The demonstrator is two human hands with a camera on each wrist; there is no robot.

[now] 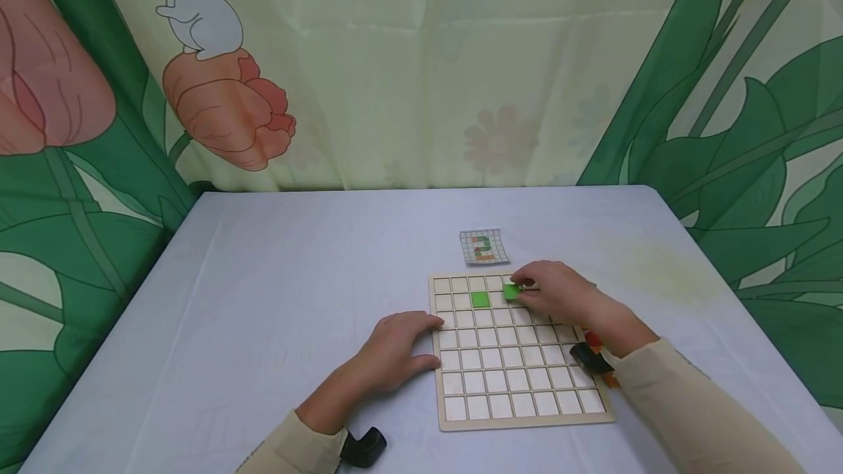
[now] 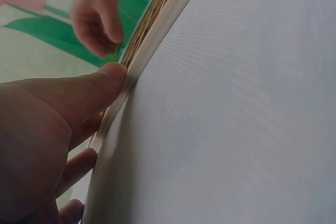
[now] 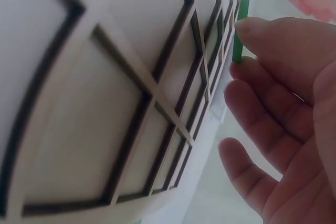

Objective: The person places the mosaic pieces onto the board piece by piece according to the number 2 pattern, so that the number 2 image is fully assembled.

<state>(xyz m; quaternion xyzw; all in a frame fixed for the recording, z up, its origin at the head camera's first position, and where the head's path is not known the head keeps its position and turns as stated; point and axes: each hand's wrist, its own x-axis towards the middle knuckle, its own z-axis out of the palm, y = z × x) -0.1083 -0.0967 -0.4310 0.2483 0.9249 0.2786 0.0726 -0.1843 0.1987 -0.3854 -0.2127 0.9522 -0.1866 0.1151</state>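
A wooden grid board with rows of white square cells lies on the table. My right hand is over its far right part and pinches a green square tile between thumb and fingertips. In the right wrist view that tile stands edge-on, close over the cells. Another green tile sits in a cell to the left, near the board's far edge. My left hand rests against the board's left side, its thumb and fingertips touching the wooden rim.
Just beyond the board lies a small card printed with a coloured grid pattern. Red and orange pieces show beside the board's right edge, partly hidden by my right wrist. A printed curtain hangs behind the white-covered table.
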